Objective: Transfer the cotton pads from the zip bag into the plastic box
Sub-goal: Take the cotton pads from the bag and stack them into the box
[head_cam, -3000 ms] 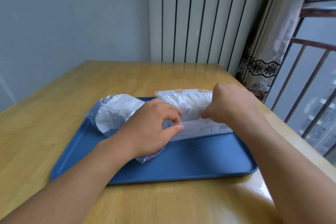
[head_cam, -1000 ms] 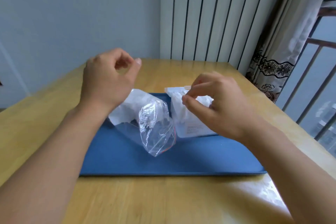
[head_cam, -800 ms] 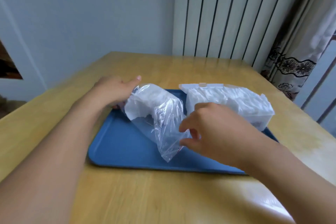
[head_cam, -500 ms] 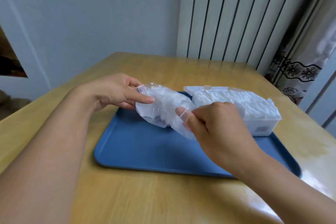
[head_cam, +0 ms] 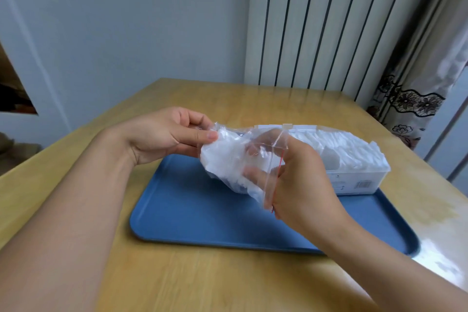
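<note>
A clear zip bag [head_cam: 228, 159] with a red seal line hangs above the blue tray, with white cotton pads [head_cam: 222, 167] bunched inside. My left hand [head_cam: 162, 134] pinches the bag's closed end between thumb and fingers. The fingers of my right hand [head_cam: 296, 180] reach into the bag's open mouth and curl toward the pads. Behind my right hand, the clear plastic box [head_cam: 354, 175] stands on the tray, filled with a row of white cotton pads [head_cam: 349, 149], its lid open at the back.
The blue tray [head_cam: 202, 210] lies on a wooden table [head_cam: 177, 281]. A white radiator [head_cam: 316, 20] and a patterned curtain [head_cam: 410, 99] stand behind the table on the right. The table's right edge runs close to the box.
Both hands left the box and picked up the zip bag. Over the last half second my right hand's fingers went into the bag's mouth while the left kept its pinch.
</note>
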### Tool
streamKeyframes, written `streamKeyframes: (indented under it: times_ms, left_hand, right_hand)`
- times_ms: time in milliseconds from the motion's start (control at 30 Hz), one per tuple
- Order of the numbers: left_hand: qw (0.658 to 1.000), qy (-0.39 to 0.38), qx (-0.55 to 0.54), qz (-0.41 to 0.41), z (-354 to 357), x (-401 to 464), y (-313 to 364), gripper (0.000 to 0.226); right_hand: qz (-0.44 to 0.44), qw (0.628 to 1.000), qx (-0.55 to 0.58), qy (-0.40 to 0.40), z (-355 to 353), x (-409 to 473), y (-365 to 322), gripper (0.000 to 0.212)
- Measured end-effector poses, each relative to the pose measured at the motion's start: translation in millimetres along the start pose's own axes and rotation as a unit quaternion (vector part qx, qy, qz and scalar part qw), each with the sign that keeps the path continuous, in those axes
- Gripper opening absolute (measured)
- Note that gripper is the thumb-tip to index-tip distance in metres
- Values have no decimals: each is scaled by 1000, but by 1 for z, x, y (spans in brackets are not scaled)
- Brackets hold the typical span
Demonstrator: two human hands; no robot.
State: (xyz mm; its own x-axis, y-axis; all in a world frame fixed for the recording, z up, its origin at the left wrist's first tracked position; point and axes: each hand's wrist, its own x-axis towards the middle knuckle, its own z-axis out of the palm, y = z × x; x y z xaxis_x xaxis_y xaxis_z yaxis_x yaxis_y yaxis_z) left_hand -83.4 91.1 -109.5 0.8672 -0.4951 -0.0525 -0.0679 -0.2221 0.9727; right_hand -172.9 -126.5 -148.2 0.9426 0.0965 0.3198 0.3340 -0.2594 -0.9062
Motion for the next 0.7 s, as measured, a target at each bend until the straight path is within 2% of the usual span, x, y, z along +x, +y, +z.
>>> streamKeyframes:
  times_ms: [33, 100, 200, 300, 333, 433, 567, 633, 700]
  left_hand:
    - [1000, -8, -7, 8, 3, -1, 1, 5]
    - [999, -21, -15, 22, 8, 0, 2, 3]
    - [999, -29, -19, 32, 10, 0, 3, 14]
    - [999, -35, -18, 35, 9, -1, 3, 12]
    - [998, -33, -22, 39, 9, -1, 3, 8]
    - [998, -41, -22, 53, 10, 0, 3, 5]
    - [996, -64, -4, 57, 14, -1, 3, 5]
    - [996, -67, 2, 59, 16, 0, 2, 6]
    - [996, -57, -3, 62, 17, 1, 3, 7]
  right_hand:
    - [5, 1000, 16, 18, 1, 2, 2, 14]
    - [-29, 999, -11, 39, 3, 2, 5, 26]
    - [-73, 995, -32, 63, 4, 4, 7, 20]
    - [-107, 994, -26, 2, 7, 5, 7, 21]
    - [-109, 994, -5, -19, 7, 5, 8, 27]
    - [-70, 996, 27, -41, 8, 5, 8, 40]
    - [-8, 994, 65, -83, 9, 7, 9, 28]
    - [-8, 995, 77, -60, 7, 7, 9, 25]
    - [16, 990, 138, -29, 6, 6, 9, 26]
